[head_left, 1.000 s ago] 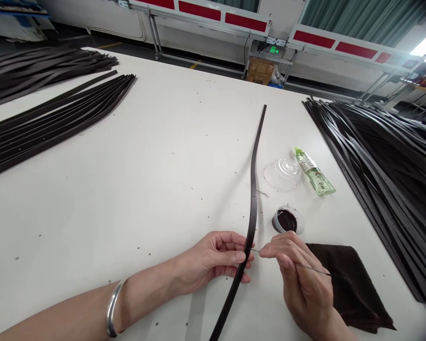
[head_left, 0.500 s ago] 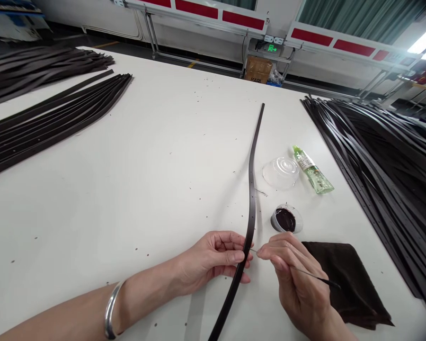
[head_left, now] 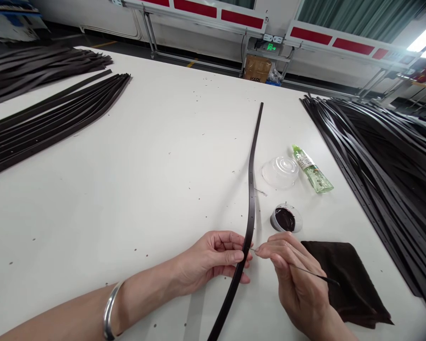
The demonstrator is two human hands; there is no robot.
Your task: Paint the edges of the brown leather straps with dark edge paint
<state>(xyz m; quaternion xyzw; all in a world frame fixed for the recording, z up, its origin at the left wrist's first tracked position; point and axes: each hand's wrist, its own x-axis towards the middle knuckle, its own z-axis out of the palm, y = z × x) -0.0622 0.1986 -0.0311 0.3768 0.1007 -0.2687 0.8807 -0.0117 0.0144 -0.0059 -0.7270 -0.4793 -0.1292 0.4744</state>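
Note:
My left hand [head_left: 220, 258] pinches a long dark brown leather strap [head_left: 251, 199] between thumb and fingers, raising part of it off the white table. Small holes run along the strap. Closed around a thin metal tool with a dark end [head_left: 310, 273], my right hand [head_left: 298, 274] sits just to the right. The tool's fine tip meets the strap near my left fingertips, at or close to a hole. Beyond my right hand is a small clear cup of dark liquid [head_left: 284, 219]. A folded dark brown cloth [head_left: 351, 284] lies beside that hand, partly behind it.
An upturned clear plastic lid [head_left: 281, 171] and a green bottle [head_left: 312, 170] lie farther back. Dark straps [head_left: 383, 170] are heaped along the right side, and more straps [head_left: 57, 113] lie at the left. Small dark specks dot the white table [head_left: 128, 189].
Almost nothing differs. Both hands keep their places on the strap and the tool; the whole view has shifted by a few pixels.

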